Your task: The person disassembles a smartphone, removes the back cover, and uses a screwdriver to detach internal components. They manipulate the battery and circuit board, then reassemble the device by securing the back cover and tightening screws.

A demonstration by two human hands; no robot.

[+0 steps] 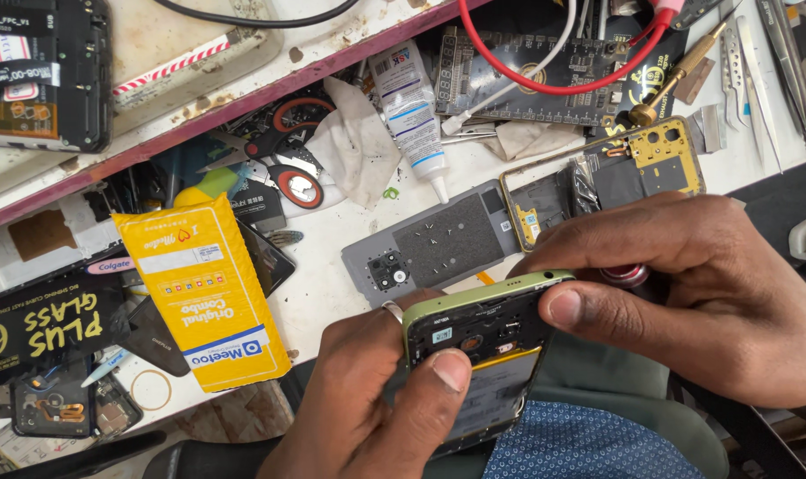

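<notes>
The person holds an opened smartphone with a pale green frame and its back cover off [483, 341] low in the middle of the view, above their lap and just in front of the cluttered white workbench [332, 275]. The left hand [367, 399] cradles the phone from below and from the side, its thumb [443, 372] pressed flat on the exposed black interior near the camera cutout, while a finger wearing a silver ring [393, 310] wraps the left edge. The right hand [687, 284] comes over the top right corner, with the thumb [567, 309] bearing on the frame's edge and the other fingers curled together behind it; a small red and metallic object [629, 275] shows beneath them, though what it is cannot be told. The phone looks light and stiff, yet with the cover off it is probably fragile: the bare boards, thin flex cables and yellow-edged battery area would not take pressure well, and the smooth frame could slip. The rigid green rim along the long sides seems the safest place to grip, not the open middle. On the bench behind lie a grey back panel dotted with tiny screws [438, 244], a white glue tube [412, 111], red-handled scissors [287, 168] and a yellow padded packet [203, 288].
</notes>
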